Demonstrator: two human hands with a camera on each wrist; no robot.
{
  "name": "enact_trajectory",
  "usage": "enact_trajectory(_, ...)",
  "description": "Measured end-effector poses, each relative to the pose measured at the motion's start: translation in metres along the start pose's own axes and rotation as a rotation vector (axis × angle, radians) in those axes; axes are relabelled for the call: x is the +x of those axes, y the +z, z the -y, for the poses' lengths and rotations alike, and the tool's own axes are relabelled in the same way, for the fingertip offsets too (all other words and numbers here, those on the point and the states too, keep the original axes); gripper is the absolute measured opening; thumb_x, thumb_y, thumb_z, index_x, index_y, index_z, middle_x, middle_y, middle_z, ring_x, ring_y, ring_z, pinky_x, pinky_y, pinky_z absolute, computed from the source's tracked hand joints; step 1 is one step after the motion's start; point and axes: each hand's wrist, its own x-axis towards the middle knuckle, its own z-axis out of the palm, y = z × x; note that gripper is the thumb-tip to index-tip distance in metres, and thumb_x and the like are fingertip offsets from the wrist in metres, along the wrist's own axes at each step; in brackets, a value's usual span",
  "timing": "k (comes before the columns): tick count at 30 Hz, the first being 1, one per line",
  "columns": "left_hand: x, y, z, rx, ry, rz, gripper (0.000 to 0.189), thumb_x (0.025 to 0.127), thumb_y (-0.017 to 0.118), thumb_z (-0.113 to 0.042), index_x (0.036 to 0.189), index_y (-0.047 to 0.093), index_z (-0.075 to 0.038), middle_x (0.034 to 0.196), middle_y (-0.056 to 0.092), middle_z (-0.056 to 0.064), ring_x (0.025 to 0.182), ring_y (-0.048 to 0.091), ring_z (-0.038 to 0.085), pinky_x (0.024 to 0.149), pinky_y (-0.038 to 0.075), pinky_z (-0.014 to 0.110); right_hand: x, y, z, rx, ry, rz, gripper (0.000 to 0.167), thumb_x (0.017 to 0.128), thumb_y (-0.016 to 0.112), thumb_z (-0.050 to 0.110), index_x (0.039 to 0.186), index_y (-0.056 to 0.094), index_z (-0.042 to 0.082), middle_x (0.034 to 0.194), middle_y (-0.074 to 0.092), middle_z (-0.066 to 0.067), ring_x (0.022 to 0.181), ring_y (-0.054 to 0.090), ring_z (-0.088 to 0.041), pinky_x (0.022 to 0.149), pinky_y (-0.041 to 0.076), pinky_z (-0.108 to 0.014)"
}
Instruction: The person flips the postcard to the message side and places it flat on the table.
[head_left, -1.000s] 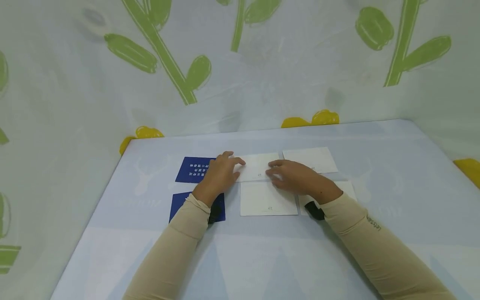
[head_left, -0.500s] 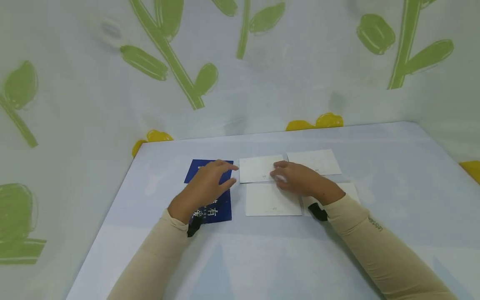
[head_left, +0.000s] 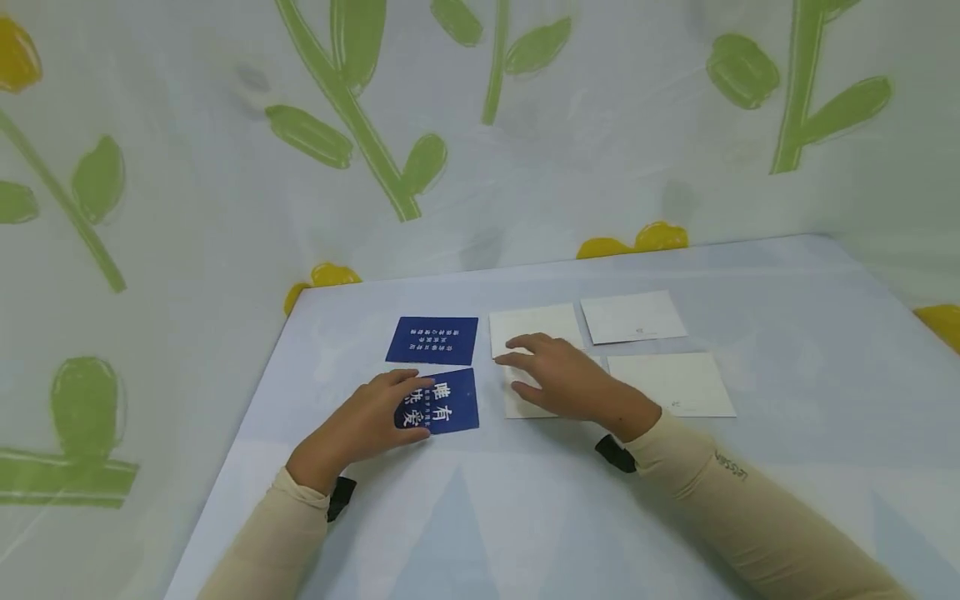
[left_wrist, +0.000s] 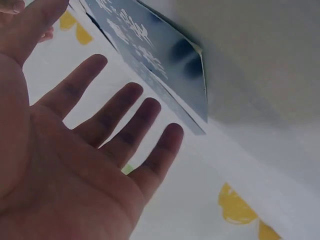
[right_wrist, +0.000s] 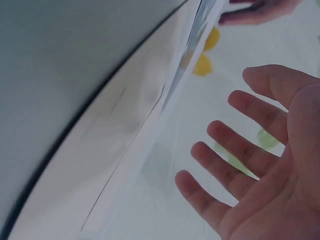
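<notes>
Two dark blue cards with white characters lie at the left of the head view, a far one (head_left: 432,340) and a near one (head_left: 456,408). My left hand (head_left: 360,421) hovers at the near card's left part, covering some of it. In the left wrist view its fingers (left_wrist: 132,145) are spread, holding nothing, below a printed card (left_wrist: 145,40). White cards lie to the right. My right hand (head_left: 566,379) is above the near middle white card (head_left: 528,410) and hides much of it. Its fingers (right_wrist: 240,180) are parted and hold nothing in the right wrist view.
A far middle white card (head_left: 534,321), a far right one (head_left: 633,317) and a near right one (head_left: 678,383) share the pale table (head_left: 450,517). Behind stands a wall covering (head_left: 570,183) printed with green plants and yellow flowers.
My left hand has drawn back from the far middle white card toward the near blue card. My right hand has shifted left and nearer, onto the near row. The head view has turned slightly left.
</notes>
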Motion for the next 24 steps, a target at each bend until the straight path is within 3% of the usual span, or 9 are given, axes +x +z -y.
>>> enact_trajectory(4,0.002,0.0,0.0,0.02,-0.001,0.016,0.08,0.076,0.087,-0.04,0.147,0.051,-0.025,0.154,0.044,0.015,0.139,0.045,0.041,0.109,0.042,0.059,0.009,0.002,0.021,0.005,0.009,0.057,0.042,0.098,0.063,0.034,0.139,0.06,0.024,0.146,0.055,-0.004,0.136,0.051,-0.026,0.111,0.044,-0.046)
enact_trajectory(9,0.001,-0.004,-0.001,0.045,-0.036,0.076,0.082,0.074,0.087,-0.043,0.146,0.053,-0.025,0.153,0.045,0.014,0.139,0.044,0.04,0.109,0.04,0.061,0.015,0.006,0.04,0.013,-0.007,0.058,0.042,0.098,0.063,0.034,0.139,0.06,0.024,0.144,0.057,-0.004,0.133,0.054,-0.024,0.109,0.047,-0.042)
enact_trajectory(14,0.0,-0.002,-0.001,0.07,-0.047,0.072,0.079,0.072,0.088,-0.044,0.143,0.057,-0.026,0.151,0.048,0.014,0.138,0.046,0.04,0.108,0.04,0.062,0.015,0.008,0.045,-0.011,-0.029,0.067,0.042,0.098,0.064,0.035,0.138,0.062,0.024,0.141,0.059,-0.003,0.13,0.056,-0.022,0.107,0.049,-0.039)
enact_trajectory(24,0.001,0.002,-0.004,0.168,0.07,0.007,0.067,0.072,0.088,-0.046,0.132,0.067,-0.025,0.14,0.06,0.012,0.128,0.057,0.036,0.102,0.047,0.059,0.008,0.016,0.044,-0.044,-0.087,0.097,0.036,0.099,0.062,0.034,0.134,0.065,0.022,0.137,0.062,-0.001,0.131,0.056,-0.021,0.109,0.047,-0.038)
